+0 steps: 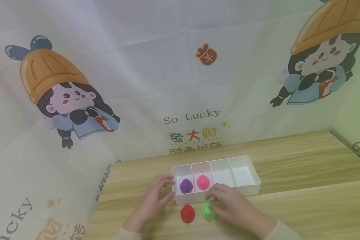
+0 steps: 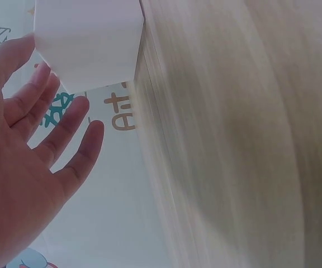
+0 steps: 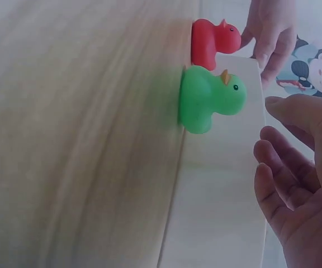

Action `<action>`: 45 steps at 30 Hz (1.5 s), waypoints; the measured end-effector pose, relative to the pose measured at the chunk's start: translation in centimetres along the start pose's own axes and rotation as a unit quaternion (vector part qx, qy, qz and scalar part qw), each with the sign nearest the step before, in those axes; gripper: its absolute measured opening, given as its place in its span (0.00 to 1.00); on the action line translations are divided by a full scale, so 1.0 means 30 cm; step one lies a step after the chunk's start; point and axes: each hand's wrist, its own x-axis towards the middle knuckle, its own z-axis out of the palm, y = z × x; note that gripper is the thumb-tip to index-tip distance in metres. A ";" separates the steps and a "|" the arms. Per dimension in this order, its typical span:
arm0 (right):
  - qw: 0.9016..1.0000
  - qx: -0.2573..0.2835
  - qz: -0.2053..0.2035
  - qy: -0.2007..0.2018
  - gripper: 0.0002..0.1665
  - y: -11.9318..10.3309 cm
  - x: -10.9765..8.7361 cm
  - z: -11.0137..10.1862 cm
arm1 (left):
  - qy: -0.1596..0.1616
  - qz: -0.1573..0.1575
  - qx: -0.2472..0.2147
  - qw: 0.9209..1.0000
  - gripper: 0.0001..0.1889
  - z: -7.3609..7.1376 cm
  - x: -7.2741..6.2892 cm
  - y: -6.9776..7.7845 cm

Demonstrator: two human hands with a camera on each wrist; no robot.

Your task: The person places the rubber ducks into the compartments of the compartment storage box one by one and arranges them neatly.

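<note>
**Green duck (image 1: 208,214) and red duck (image 1: 187,214) standing before a white box (image 1: 249,190)**

The head view looks down into the box's four compartments: a purple duck (image 1: 186,186) sits in the leftmost, a pink duck (image 1: 203,182) in the second from left. The wrist views show the box's outer walls instead. In the right wrist view, the green duck appears in profile, with a gap between it and the right hand (image 1: 229,205); from the head, fingertips overlap the duck. That hand is released, its fingers loosely bent. The left wrist view adds the palm of the left hand (image 1: 156,198), also released, fingers spread beside the box's left end; whether any fingertip touches the wall, I cannot tell.

The green duck stands upright on the table (image 1: 303,166), just outside the near wall, with an orange beak and a small black eye. The red duck stands upright to its left, the two slightly apart.

All four ducks are rounded and smooth, rubbery in look. The box is oblong, plastic-looking, with thin straight dividers. The tabletop carries a streaked wood grain; behind it on the far side hangs pale, softly creased cloth (image 1: 144,73), printed with cartoon figures (image 1: 75,96) and lettering (image 1: 192,116).
</note>
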 end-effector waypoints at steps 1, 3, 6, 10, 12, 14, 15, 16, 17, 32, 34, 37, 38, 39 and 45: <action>1.000 -0.003 -0.001 -0.002 0.16 0.000 -0.003 0.002 | 0.000 0.000 -0.001 1.000 0.15 0.000 0.000 0.000; 1.000 -0.008 -0.002 -0.006 0.16 -0.001 -0.007 0.004 | 0.001 0.000 -0.002 1.000 0.15 0.001 0.000 0.000; 1.000 -0.012 -0.002 -0.013 0.16 -0.002 -0.011 0.007 | 0.000 0.000 -0.003 1.000 0.15 0.001 0.000 -0.001; 1.000 -0.011 0.000 -0.028 0.17 -0.004 -0.015 0.008 | -0.001 -0.001 -0.004 1.000 0.16 0.001 -0.001 0.001; 0.999 -0.012 0.000 -0.038 0.16 -0.004 -0.018 0.009 | -0.002 -0.002 -0.005 1.000 0.16 0.001 -0.001 0.001; 0.999 -0.015 -0.001 -0.045 0.16 -0.004 -0.020 0.012 | -0.003 -0.001 -0.005 1.000 0.16 0.001 0.000 0.001; 0.999 -0.016 -0.002 -0.048 0.16 -0.003 -0.022 0.014 | -0.003 0.000 -0.006 1.000 0.16 0.001 0.001 0.001; 0.999 -0.017 -0.003 -0.048 0.16 -0.003 -0.023 0.016 | -0.003 0.000 -0.005 1.000 0.16 0.001 0.001 0.000; 0.999 -0.019 -0.004 -0.048 0.16 -0.002 -0.025 0.018 | -0.004 0.001 -0.006 1.000 0.16 0.001 0.001 -0.001; 0.998 -0.038 0.008 -0.058 0.17 -0.014 -0.019 0.033 | -0.005 0.006 0.001 1.000 0.16 -0.002 0.002 0.000; 0.998 -0.035 0.007 -0.056 0.16 -0.016 -0.019 0.034 | -0.007 0.005 0.000 1.000 0.17 -0.003 0.003 0.000; 0.998 -0.027 0.013 -0.058 0.16 -0.020 -0.021 0.035 | -0.006 0.009 0.001 1.000 0.17 -0.005 0.003 0.000; 0.998 -0.025 0.016 -0.059 0.16 -0.020 -0.022 0.036 | -0.006 0.010 0.001 1.000 0.17 -0.005 0.002 0.000; 0.998 -0.023 0.018 -0.059 0.16 -0.020 -0.022 0.037 | -0.005 0.014 0.002 1.000 0.17 -0.005 0.002 0.000; 0.998 -0.022 0.024 -0.063 0.16 -0.018 -0.024 0.041 | -0.001 0.015 0.005 1.000 0.17 -0.004 0.002 -0.002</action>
